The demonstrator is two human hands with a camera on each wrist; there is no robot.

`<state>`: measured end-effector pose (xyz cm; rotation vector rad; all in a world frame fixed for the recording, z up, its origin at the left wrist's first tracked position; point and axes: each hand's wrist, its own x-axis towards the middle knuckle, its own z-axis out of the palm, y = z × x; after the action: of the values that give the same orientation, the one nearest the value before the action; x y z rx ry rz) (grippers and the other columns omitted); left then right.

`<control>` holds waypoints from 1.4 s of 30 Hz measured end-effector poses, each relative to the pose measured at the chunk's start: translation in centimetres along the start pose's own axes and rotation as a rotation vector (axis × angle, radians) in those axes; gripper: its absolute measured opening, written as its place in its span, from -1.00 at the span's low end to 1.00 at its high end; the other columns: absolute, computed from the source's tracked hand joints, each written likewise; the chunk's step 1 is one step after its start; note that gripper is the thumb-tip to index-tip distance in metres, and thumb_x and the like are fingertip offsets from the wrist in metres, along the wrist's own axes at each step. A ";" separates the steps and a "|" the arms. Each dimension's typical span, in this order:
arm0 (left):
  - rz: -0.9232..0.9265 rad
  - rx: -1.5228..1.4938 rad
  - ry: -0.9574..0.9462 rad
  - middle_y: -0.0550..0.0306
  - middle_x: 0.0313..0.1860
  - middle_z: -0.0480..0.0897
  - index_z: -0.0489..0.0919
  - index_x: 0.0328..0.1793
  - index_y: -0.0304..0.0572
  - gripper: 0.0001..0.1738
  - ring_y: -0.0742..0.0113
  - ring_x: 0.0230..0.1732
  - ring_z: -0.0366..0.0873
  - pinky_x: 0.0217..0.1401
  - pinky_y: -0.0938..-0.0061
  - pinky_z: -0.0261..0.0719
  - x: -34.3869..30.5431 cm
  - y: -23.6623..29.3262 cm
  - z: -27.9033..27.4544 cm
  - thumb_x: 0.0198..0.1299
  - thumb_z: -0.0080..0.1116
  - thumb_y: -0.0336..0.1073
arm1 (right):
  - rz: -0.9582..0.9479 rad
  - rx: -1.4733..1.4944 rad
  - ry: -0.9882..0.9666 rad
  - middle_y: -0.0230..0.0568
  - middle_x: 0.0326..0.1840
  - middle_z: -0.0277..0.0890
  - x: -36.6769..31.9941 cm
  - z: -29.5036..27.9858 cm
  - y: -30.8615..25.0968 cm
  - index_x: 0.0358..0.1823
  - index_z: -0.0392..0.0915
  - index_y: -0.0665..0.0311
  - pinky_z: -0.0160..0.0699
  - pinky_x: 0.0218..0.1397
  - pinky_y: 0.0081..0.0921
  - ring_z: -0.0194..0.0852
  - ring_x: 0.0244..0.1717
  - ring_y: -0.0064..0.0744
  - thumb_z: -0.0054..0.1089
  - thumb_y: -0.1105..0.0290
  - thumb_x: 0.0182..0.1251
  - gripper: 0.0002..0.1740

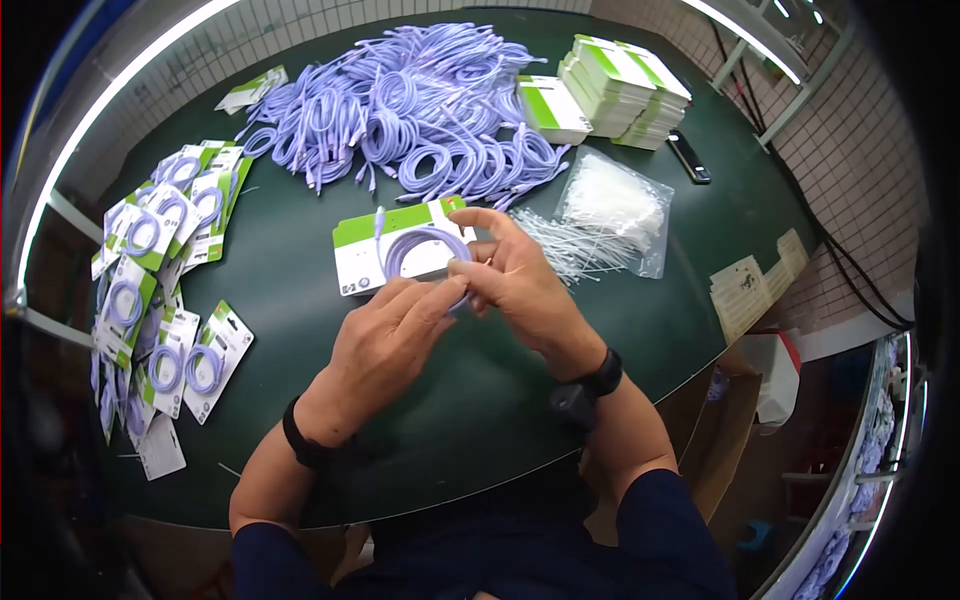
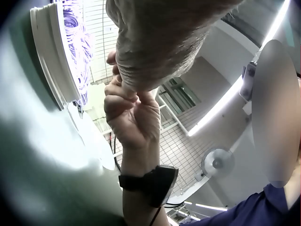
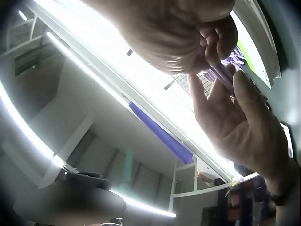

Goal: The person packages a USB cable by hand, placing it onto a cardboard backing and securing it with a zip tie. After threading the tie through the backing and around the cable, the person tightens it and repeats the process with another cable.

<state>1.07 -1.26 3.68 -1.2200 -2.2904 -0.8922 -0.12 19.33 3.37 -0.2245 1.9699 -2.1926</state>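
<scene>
In the head view, a coiled lilac cable [image 1: 400, 243] is held above white-and-green packaging cards [image 1: 352, 267], with one plug end standing up at its far left. My left hand [image 1: 385, 335] pinches the coil's near right side. Beside it, my right hand [image 1: 520, 285] grips the same side between thumb and curled fingers, its index finger stretched out. The fingertips of both hands meet there and hide part of the coil. Lilac strands [image 3: 221, 77] show between the hands in the right wrist view. From the left wrist, the cable in the fingers is hidden.
A large heap of lilac cables [image 1: 400, 100] lies at the back. Stacked cards [image 1: 625, 90] and a phone [image 1: 690, 158] are at the back right, near a bag of white zip ties [image 1: 615, 205] and loose ties [image 1: 565, 245]. Carded cables [image 1: 150, 240] pile up at the left.
</scene>
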 end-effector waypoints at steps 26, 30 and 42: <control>0.363 0.121 -0.049 0.22 -0.21 0.67 0.76 -0.12 -0.11 -0.73 0.28 -0.30 0.67 -0.46 0.45 0.61 1.6 0.5 -4.4 -0.01 0.45 -0.44 | -0.570 -1.100 -0.328 -0.08 0.01 0.67 -2.5 -0.1 -3.9 0.05 0.59 0.28 0.69 -0.03 -0.17 0.71 -0.07 0.01 0.46 0.47 0.20 -0.62; 0.410 0.108 -0.092 0.23 -0.24 0.64 0.76 -0.10 -0.08 -0.72 0.32 -0.31 0.65 -0.48 0.46 0.59 1.2 0.5 -5.1 0.00 0.45 -0.42 | -0.547 -0.895 -0.371 -0.09 -0.02 0.70 -3.2 0.1 -4.8 0.09 0.61 0.29 0.71 -0.07 -0.23 0.75 -0.10 0.00 0.48 0.47 0.24 -0.61; 0.435 -0.015 -0.163 0.21 -0.19 0.67 0.75 0.04 -0.06 -0.62 0.30 -0.32 0.67 -0.46 0.44 0.61 1.8 -0.4 -3.9 0.02 0.44 -0.41 | -0.312 -0.586 -0.461 -0.23 -0.16 0.75 -2.9 -2.9 -4.1 0.06 0.69 0.27 0.70 -0.11 -0.41 0.78 -0.17 -0.32 0.58 0.46 0.23 -0.63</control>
<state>-0.07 -3.09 7.47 -1.7629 -2.0105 -0.6692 1.85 23.23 7.14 -1.0710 2.3304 -1.4394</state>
